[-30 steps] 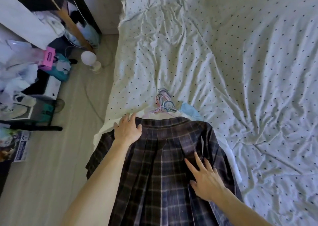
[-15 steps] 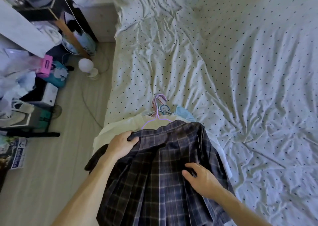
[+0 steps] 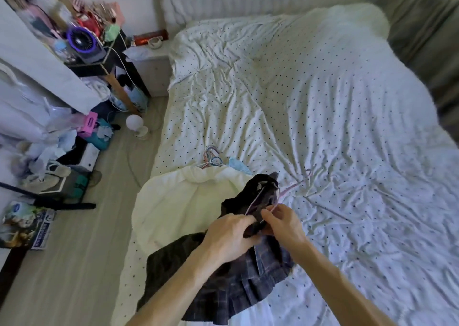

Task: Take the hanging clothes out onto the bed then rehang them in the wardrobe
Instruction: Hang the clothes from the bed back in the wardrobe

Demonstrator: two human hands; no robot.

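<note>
both forearms reach forward from the bottom edge and meet over the near part of the bed (image 3: 335, 107). the left hand (image 3: 229, 236) is back-up, its fingers curled round a bunched fold of the dark plaid skirt (image 3: 223, 283). the right hand (image 3: 284, 222) is just beside it, fingers bent and pinching at the skirt's gathered top, where a thin pink hanger (image 3: 254, 200) runs into the cloth; whether it nips the wire or only the fabric i cannot tell. the skirt's waist is lifted and crumpled between the hands, while its pleated hem lies spread on the sheet below the wrists, near the bed's left edge.

left of the skirt and farther up, a white top (image 3: 183, 201) lies on the bed; at its far end rests a cluster of hangers (image 3: 212, 155), with a pale blue cloth (image 3: 237, 165) just beside them. the sheet is white with small dark dots and much creased. left of the bed is a pale wood floor (image 3: 82, 263) with a round white lamp (image 3: 135, 124), shoes (image 3: 47, 176) and loose clutter; a purple fan (image 3: 80, 39) sits higher up on a dark desk (image 3: 94, 68), and a nightstand (image 3: 151, 65) stands at the bed's head.
</note>
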